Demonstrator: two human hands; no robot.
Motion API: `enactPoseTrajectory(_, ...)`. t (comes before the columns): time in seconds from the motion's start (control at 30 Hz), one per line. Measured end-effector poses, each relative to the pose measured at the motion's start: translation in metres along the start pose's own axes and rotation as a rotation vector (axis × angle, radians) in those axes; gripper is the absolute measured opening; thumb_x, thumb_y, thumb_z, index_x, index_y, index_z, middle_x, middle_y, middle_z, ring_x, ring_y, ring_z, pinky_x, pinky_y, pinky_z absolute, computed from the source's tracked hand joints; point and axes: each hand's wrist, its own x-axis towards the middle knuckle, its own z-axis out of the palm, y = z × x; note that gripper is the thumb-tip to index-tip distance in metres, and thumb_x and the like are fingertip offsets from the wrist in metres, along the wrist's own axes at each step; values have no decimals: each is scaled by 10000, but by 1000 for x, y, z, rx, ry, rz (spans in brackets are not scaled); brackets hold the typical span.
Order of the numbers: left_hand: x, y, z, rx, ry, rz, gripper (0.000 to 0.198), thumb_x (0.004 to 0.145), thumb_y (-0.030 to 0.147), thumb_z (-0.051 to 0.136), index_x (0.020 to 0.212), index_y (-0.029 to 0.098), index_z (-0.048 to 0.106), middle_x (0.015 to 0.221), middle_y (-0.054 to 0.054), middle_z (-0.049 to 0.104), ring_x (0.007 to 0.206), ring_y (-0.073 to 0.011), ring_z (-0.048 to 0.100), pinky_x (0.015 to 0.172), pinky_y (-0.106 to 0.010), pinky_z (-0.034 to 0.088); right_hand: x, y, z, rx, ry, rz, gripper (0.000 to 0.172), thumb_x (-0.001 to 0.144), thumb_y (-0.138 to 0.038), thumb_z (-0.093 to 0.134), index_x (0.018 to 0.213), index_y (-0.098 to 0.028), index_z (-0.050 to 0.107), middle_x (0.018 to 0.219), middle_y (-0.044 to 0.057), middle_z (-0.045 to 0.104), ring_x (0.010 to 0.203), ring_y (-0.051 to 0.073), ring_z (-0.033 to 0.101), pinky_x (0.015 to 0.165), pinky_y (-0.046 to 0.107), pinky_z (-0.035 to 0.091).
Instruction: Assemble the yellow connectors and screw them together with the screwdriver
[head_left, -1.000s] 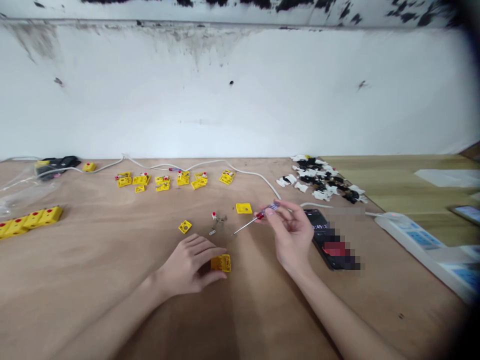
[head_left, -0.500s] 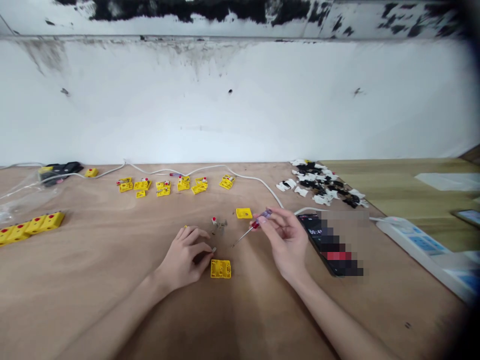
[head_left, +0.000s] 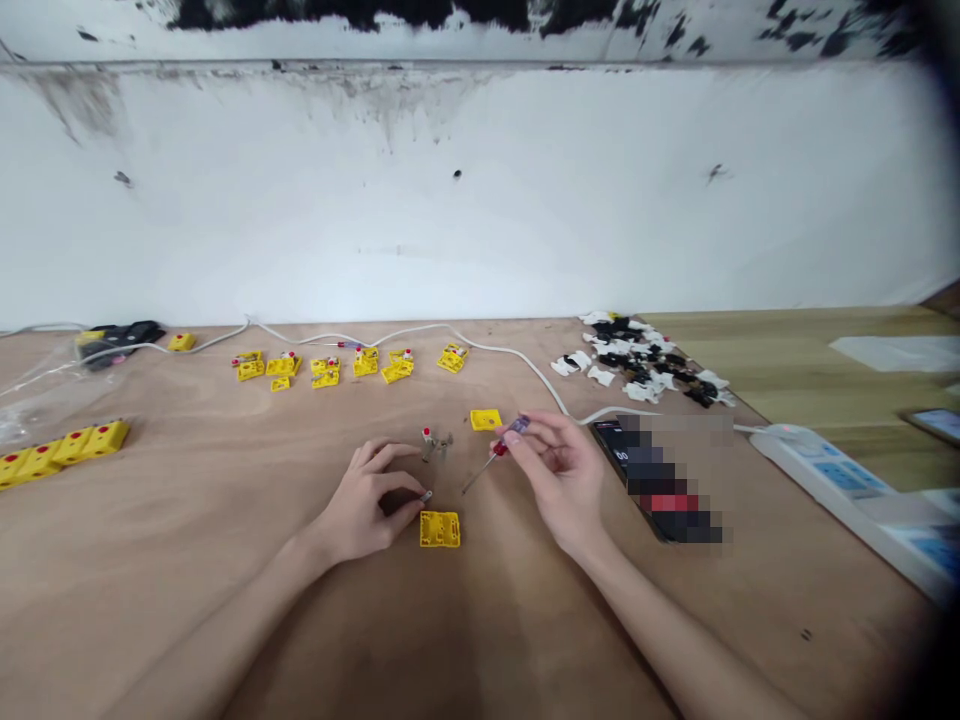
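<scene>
My right hand [head_left: 564, 478] grips a screwdriver [head_left: 498, 450] by its red and purple handle, the thin shaft pointing down and left over the table. Between thumb and index finger, my left hand [head_left: 373, 500] pinches a small metal piece [head_left: 427, 495]. Just right of its fingertips lies an open yellow plastic case half [head_left: 440, 530], its inner ribs facing up. Beyond the fingers stands a small part with a red button [head_left: 427, 438], with little metal bits [head_left: 444, 447] beside it. A second yellow half [head_left: 485, 420] lies farther back, near the screwdriver handle.
Several opened yellow cases [head_left: 326, 372] line the back, near a white cable [head_left: 510, 352]. Closed yellow boxes [head_left: 75, 445] sit at left. Black and white scraps [head_left: 645, 360] are heaped back right. A phone [head_left: 652, 485] and a power strip [head_left: 840, 480] lie at right.
My right hand has shifted slightly left with the screwdriver. My left hand keeps its pinch on the small metal piece near the yellow case half. The whole view has moved a little.
</scene>
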Motion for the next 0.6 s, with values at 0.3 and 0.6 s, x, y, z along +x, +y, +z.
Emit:
enactPoseTrajectory(0.3, 1, -2, -2, -1, -43, 17, 239, 834, 177, 689, 1004, 325, 768, 1465, -3, 508, 1368, -335, 359, 1107, -550, 346, -1, 2, 0, 10, -18, -25, 242, 819, -252, 783, 1028, -237, 663, 919, 37, 768, 798, 173, 751, 740, 286, 632)
enactPoseTrajectory(0.6, 0, -4, -7, 5, -136, 33, 343, 837, 171, 681, 1105, 378, 740, 1552, 23, 392, 1423, -346, 275, 1121, -576, 292, -1, 0, 0, -8, -19, -27, 247, 804, -273, 797, 1009, -236, 665, 921, 39, 763, 805, 184, 750, 751, 307, 636)
